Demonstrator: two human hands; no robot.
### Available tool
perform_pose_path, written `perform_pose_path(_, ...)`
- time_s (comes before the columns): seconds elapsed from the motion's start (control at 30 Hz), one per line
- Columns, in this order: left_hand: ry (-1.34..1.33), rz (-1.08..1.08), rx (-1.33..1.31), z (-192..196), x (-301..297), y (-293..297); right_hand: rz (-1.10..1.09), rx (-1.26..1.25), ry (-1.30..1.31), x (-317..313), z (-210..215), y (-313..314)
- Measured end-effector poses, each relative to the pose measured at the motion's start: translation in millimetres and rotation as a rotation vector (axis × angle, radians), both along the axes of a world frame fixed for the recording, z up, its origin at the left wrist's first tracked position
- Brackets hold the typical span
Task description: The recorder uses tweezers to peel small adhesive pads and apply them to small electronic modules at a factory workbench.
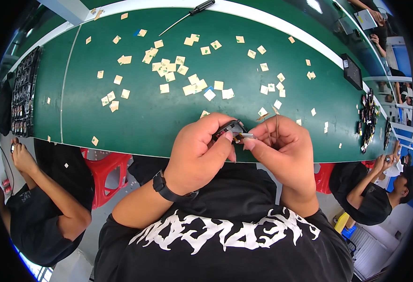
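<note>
My left hand (201,150) is closed around a small black part (228,127) with a reddish inside, held just above the near edge of the green table (121,117). My right hand (281,145) pinches thin metal tweezers (273,123), and their tip meets the part between my thumbs. A black watch (161,185) sits on my left wrist. Most of the part is hidden by my fingers.
Several small beige paper squares (178,70) lie scattered over the table. A black-handled screwdriver (187,16) lies at the far edge. Trays of dark parts (23,94) stand at the left, another pile (368,117) at the right. Seated people (42,207) flank me; a red stool (104,171) is near.
</note>
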State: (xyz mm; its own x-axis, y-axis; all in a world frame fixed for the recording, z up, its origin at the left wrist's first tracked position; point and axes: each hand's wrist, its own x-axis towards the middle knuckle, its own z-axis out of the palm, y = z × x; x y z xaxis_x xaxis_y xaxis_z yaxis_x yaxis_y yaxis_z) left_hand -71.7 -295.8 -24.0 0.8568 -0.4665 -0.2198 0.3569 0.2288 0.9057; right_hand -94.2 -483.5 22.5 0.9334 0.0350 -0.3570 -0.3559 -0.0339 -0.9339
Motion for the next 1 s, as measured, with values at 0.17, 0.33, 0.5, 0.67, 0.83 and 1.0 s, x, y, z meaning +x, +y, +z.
perform_pose_path(0.17, -0.087, -0.005, 0.056, -2.0, -2.0, -0.8, -0.001, -0.147, -0.081, -0.9, -6.2, 2.3)
perform_pose_path(0.33, -0.210, -0.075, 0.138, -3.8, 1.3, -0.2, 0.082, -0.368, -0.289, 4.8, -7.0, -0.6)
perform_pose_path(0.5, -0.277, -0.027, 0.124, -6.4, 1.5, -4.3, 0.105, -0.501, -0.396, 6.3, -9.6, 3.3)
perform_pose_path(0.67, -0.335, -0.048, 0.152, -7.8, 1.5, -2.5, 0.157, -0.473, -0.278, 9.5, -10.6, -0.1)
perform_pose_path(0.83, -0.198, -0.173, 0.125, -1.0, 7.8, 3.1, 0.025, -0.228, -0.159, 11.5, -23.9, -1.7)
perform_pose_path(1.0, -0.146, -0.167, 0.029, -2.5, 7.5, 4.7, -0.044, -0.123, -0.071, 18.0, -24.3, 0.7)
